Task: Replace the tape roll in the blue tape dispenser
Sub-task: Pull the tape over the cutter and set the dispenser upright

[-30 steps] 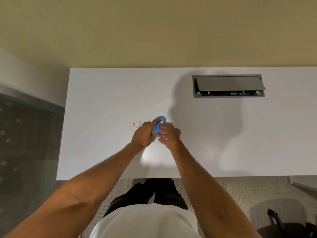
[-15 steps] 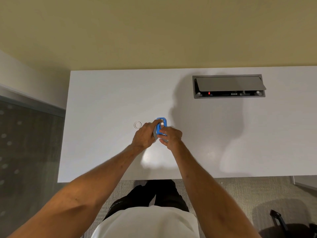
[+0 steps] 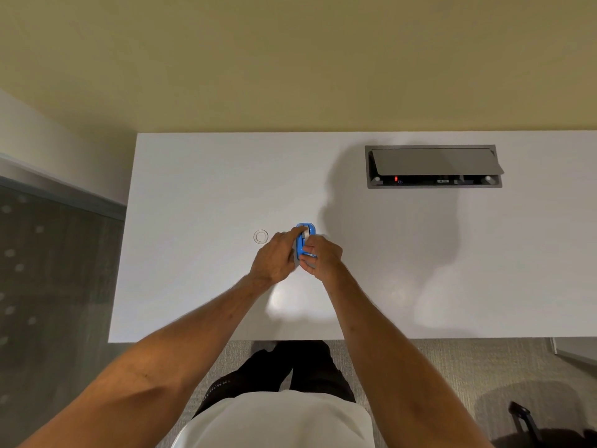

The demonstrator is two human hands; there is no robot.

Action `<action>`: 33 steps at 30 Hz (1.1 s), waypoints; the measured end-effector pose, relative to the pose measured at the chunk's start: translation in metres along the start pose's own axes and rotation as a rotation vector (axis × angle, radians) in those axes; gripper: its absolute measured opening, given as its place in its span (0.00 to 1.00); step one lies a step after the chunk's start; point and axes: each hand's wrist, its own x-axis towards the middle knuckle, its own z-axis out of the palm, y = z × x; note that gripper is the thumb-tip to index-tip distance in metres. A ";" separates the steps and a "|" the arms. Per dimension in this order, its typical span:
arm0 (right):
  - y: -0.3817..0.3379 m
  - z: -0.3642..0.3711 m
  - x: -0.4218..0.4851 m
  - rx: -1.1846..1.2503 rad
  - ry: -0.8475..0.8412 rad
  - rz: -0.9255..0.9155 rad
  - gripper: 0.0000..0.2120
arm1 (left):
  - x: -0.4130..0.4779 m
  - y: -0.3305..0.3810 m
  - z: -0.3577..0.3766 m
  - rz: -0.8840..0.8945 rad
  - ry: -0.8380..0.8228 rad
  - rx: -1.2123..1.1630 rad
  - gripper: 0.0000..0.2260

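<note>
The small blue tape dispenser (image 3: 304,239) sits at the middle of the white table (image 3: 193,189), held between both hands. My left hand (image 3: 276,258) grips its left side, with the index finger stretched over the top where a pale tape roll shows. Around the dispenser's near end, my right hand (image 3: 323,257) has its fingers closed. A clear ring-shaped tape roll (image 3: 260,236) lies flat on the table just left of my left hand, apart from it.
A grey cable box (image 3: 433,166) with its lid raised is set into the table at the back right. The table's near edge runs just in front of my legs. A dark bag (image 3: 523,421) stands on the carpet at the lower right.
Both hands stay on the dispenser. My right hand has shifted slightly down its near end, and my left index finger presses further over the top.
</note>
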 end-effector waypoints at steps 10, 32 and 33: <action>0.012 0.003 0.020 -0.061 0.122 -0.045 0.17 | 0.009 -0.012 0.017 -0.010 -0.085 0.161 0.40; 0.049 -0.012 0.020 -0.079 0.178 -0.045 0.06 | 0.015 -0.013 0.022 -0.138 -0.033 0.296 0.35; 0.050 -0.012 0.020 -0.073 0.176 -0.053 0.06 | 0.015 -0.014 0.022 -0.137 -0.035 0.302 0.35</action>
